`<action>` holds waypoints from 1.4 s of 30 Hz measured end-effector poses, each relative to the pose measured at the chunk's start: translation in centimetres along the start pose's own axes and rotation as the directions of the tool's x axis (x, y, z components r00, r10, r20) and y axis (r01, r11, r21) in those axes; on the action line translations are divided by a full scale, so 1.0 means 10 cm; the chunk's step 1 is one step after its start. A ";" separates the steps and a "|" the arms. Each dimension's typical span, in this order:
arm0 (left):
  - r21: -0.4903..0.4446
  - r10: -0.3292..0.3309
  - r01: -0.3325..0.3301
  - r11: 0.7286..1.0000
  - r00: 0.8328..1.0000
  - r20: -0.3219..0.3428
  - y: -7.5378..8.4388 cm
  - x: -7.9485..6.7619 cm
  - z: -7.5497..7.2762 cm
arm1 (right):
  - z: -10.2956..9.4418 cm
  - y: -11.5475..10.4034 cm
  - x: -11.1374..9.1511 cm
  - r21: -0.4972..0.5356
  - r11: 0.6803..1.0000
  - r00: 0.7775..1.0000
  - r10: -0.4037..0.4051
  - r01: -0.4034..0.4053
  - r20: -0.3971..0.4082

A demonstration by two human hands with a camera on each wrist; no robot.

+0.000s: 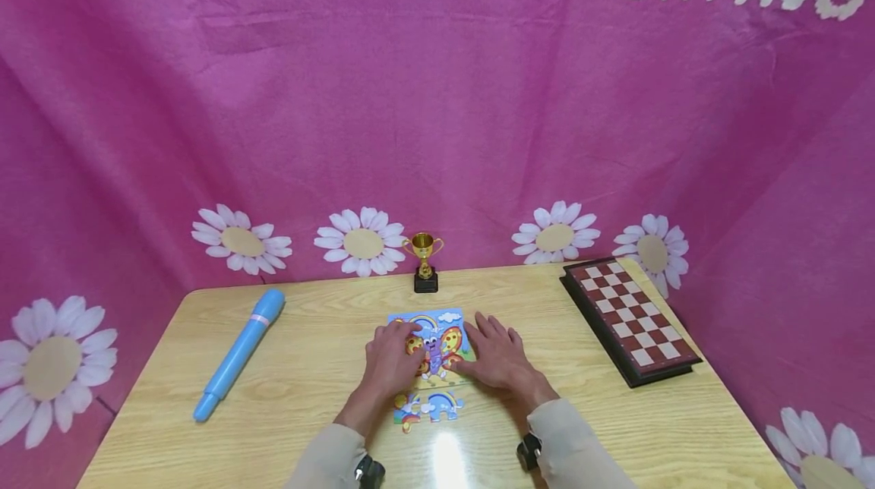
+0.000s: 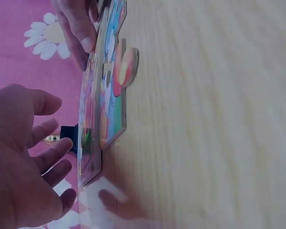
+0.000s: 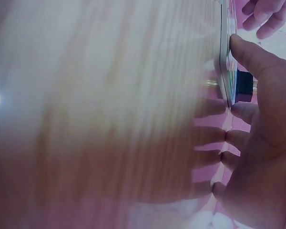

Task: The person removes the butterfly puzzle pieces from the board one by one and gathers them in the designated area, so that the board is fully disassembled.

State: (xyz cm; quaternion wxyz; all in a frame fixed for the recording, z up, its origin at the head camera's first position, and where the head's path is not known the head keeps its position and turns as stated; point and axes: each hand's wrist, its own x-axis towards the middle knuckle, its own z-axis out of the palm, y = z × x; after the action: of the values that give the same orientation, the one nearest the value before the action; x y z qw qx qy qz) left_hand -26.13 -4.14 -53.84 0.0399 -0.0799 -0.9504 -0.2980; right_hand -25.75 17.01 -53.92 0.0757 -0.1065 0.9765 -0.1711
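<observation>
A butterfly jigsaw puzzle [image 1: 437, 343] in a flat board lies on the table in the head view. My left hand [image 1: 393, 356] hovers over its left side, fingers spread and slightly bent, with nothing in them in the left wrist view. On the opposite side, my right hand [image 1: 502, 352] rests its fingertips on the tabletop, its thumb [image 3: 250, 55] at the board's edge. Two loose puzzle pieces, one with a rainbow [image 1: 443, 404] and one with an orange knob [image 1: 406, 411], lie just in front of the board.
A small gold trophy cup [image 1: 425, 261] on a black base stands behind the puzzle. To the left lies a long light-blue tube [image 1: 239, 356]. A folding chessboard [image 1: 632, 318] lies near the right edge. A pink flowered cloth [image 1: 437, 109] hangs around the wooden table [image 1: 314, 398].
</observation>
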 end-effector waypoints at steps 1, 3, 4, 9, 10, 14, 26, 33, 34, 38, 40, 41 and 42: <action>0.001 0.005 -0.005 1.000 1.000 0.000 0.00 0.01 0.02 | 0.00 0.00 0.00 -0.001 1.000 1.000 0.000 0.000 0.000; 0.003 0.004 -0.004 1.000 1.000 0.007 0.01 0.04 0.04 | 0.01 0.00 -0.01 -0.001 1.000 1.000 -0.002 0.002 -0.002; 0.001 0.001 -0.001 1.000 1.000 0.011 0.01 0.05 0.05 | 0.01 0.01 -0.01 -0.005 1.000 1.000 -0.002 0.002 0.000; 0.008 -0.020 0.020 1.000 1.000 0.023 0.03 0.09 0.10 | 0.04 0.02 0.00 -0.023 1.000 1.000 0.002 -0.002 0.007; 0.007 -0.022 0.021 1.000 0.999 0.024 0.03 0.10 0.11 | 0.04 0.02 0.00 -0.026 1.000 1.000 0.004 -0.003 0.008; 0.032 -0.019 0.019 0.999 1.000 0.021 0.06 0.12 0.15 | 0.05 0.03 0.01 -0.030 1.000 1.000 0.007 -0.007 0.010; 0.119 -0.049 0.043 0.992 0.998 0.045 0.16 0.21 0.25 | 0.06 0.04 0.01 -0.047 0.999 1.000 0.000 0.000 0.012; 0.132 -0.041 0.036 0.991 0.999 0.034 0.18 0.26 0.28 | 0.04 0.03 0.00 -0.041 0.999 1.000 0.006 -0.005 0.028; 0.133 -0.042 0.037 0.990 0.999 0.033 0.19 0.27 0.29 | 0.03 0.03 -0.01 -0.042 0.999 1.000 0.008 -0.007 0.029; 0.143 -0.069 0.062 0.988 0.996 0.047 0.21 0.31 0.30 | 0.02 0.02 -0.02 -0.049 0.999 1.000 0.009 -0.007 0.029; 0.147 -0.088 0.077 0.986 0.994 0.063 0.22 0.33 0.31 | 0.01 0.02 -0.02 -0.053 0.999 0.999 0.009 -0.007 0.032; 0.147 -0.094 0.082 0.986 0.993 0.071 0.23 0.34 0.31 | 0.01 0.02 -0.02 -0.054 0.999 0.999 0.008 -0.007 0.032; 0.143 -0.097 0.085 0.986 0.992 0.076 0.23 0.35 0.31 | 0.01 0.02 -0.02 -0.055 0.998 0.999 0.008 -0.006 0.032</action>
State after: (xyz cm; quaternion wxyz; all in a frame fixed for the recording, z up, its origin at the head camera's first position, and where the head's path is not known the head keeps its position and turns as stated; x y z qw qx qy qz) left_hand -29.23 -0.04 -54.63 -0.0076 -0.0456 -0.9724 -0.2288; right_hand -25.54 17.19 -54.02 0.0891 -0.1077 0.9799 -0.1424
